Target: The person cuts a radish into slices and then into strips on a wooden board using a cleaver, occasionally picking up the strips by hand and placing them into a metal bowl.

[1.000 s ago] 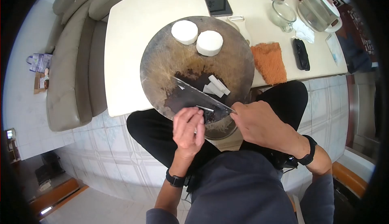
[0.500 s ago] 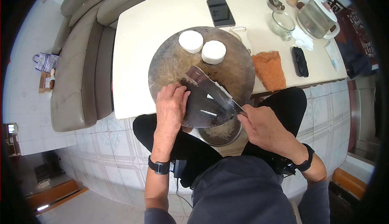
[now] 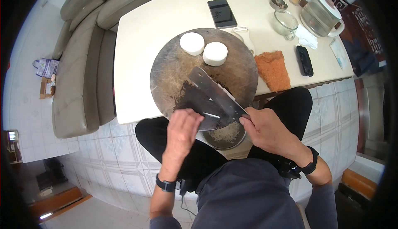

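Observation:
My right hand (image 3: 265, 131) grips the handle of a wide cleaver (image 3: 215, 92) whose blade lies flat across the near part of a round wooden cutting board (image 3: 170, 63). My left hand (image 3: 184, 129), fingers loosely apart, hovers at the board's near edge beside a thin white strip (image 3: 211, 115). Two thick white radish rounds (image 3: 192, 43) (image 3: 215, 53) sit at the far side of the board. A metal bowl (image 3: 226, 136) of white shreds sits under the board's near edge, on my lap.
The board overhangs a cream table (image 3: 137, 63). An orange cloth (image 3: 273, 69), a black case (image 3: 304, 60), a phone (image 3: 222, 13), a glass jar (image 3: 285, 22) and a kettle (image 3: 321, 11) lie on it. A sofa (image 3: 81, 63) stands to the left.
The cleaver went from cutting edge-down to lying flat on the board. My left hand swept across the board, then drew back to the near edge. The cut white sticks are no longer visible.

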`<state>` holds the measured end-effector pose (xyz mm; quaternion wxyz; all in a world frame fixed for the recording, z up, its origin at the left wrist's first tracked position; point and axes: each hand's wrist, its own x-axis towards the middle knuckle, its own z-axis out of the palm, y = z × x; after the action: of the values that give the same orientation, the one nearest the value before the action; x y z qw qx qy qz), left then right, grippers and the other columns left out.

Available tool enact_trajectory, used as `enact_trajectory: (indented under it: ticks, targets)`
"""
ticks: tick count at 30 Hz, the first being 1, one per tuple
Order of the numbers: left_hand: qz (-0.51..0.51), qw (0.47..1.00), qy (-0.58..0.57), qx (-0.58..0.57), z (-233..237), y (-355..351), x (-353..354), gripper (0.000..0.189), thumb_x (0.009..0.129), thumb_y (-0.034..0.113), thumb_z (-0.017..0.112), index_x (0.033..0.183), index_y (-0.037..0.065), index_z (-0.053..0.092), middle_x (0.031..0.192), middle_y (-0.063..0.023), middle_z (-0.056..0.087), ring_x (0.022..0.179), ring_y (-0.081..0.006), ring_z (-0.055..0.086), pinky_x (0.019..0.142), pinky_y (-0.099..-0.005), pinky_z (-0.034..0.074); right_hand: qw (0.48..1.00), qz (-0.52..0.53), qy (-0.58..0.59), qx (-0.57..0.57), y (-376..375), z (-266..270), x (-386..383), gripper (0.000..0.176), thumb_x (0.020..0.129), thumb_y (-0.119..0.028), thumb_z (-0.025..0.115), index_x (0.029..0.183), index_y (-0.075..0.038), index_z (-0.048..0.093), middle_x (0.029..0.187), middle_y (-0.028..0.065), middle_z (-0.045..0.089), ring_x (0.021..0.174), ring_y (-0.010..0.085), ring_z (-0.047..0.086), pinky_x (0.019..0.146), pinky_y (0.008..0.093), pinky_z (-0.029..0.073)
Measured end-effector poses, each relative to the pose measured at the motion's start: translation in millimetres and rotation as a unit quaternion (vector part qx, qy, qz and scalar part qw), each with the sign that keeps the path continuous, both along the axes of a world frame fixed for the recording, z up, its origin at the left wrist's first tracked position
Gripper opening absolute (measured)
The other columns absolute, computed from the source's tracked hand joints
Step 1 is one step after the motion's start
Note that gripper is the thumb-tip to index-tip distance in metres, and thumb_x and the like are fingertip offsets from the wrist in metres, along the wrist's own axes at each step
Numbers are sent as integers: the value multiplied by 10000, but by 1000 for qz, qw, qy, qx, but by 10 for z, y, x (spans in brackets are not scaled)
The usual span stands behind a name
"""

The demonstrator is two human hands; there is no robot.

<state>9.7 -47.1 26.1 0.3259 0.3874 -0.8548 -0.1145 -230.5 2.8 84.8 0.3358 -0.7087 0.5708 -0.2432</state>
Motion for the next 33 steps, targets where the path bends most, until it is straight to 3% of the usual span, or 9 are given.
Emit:
enact_trajectory:
  ticks: [6,11,20,27,33]
  targets:
    - [13,998,64,-1,-97,233,-320,221,685,19,793,868,9,670,872,-112,628,832,-284,613,677,-366,496,1000,4,-15,3,-33,18,50,222,904,-109,576,761,32,482,612,229,522,579,433,530,510,448,391]
    - [35,993,100,58,-74,234,-294,274,690,56,809,924,-6,680,950,-129,635,869,-302,618,748,-378,503,1000,-17,-8,12,-26,71,-45,162,910,-127,567,821,5,538,633,212,560,620,410,582,554,458,441]
    - [37,998,22,54,-7,-60,-424,301,771,39,733,1060,-6,667,1083,-134,614,1008,-313,566,855,-396,437,999,-39,-3,30,-56,155,-129,148,909,-109,568,823,7,535,638,215,560,627,410,589,556,459,445]
    - [51,995,-11,84,58,-170,-492,308,771,62,734,1062,6,650,1003,-128,593,947,-322,549,824,-400,434,999,-21,24,27,-25,67,-79,166,920,-131,552,822,3,535,642,217,571,630,416,596,565,475,456]
    - [60,988,-6,139,125,-246,-468,247,750,91,758,954,28,633,920,-130,566,909,-332,545,792,-415,437,998,-22,39,51,10,72,-54,186,922,-140,545,814,11,535,620,213,567,635,416,602,574,478,467]
